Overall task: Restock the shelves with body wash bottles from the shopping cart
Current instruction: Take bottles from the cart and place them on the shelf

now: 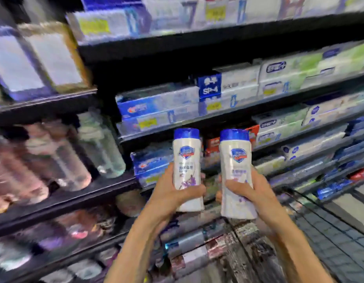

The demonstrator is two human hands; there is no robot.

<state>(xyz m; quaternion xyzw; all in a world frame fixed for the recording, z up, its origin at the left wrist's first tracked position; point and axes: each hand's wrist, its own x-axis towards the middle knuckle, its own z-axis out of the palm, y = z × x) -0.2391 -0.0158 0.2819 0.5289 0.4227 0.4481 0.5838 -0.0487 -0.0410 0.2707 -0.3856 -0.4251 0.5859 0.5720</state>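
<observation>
left hand (pixel 173 193) grips left bottle (pixel 187 166) | right hand (pixel 250 190) grips right bottle (pixel 236 170)

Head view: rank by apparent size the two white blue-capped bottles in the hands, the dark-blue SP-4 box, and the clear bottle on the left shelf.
1. Clear bottle, blurred, so unsure.
2. Two white blue-capped bottles, alike.
3. Dark-blue SP-4 box.

A single head-worn wide-angle view faces forward and slightly down at black store shelves (pixel 197 127), close ahead and tilted, with a black wire shopping cart (pixel 330 231) near right.
</observation>
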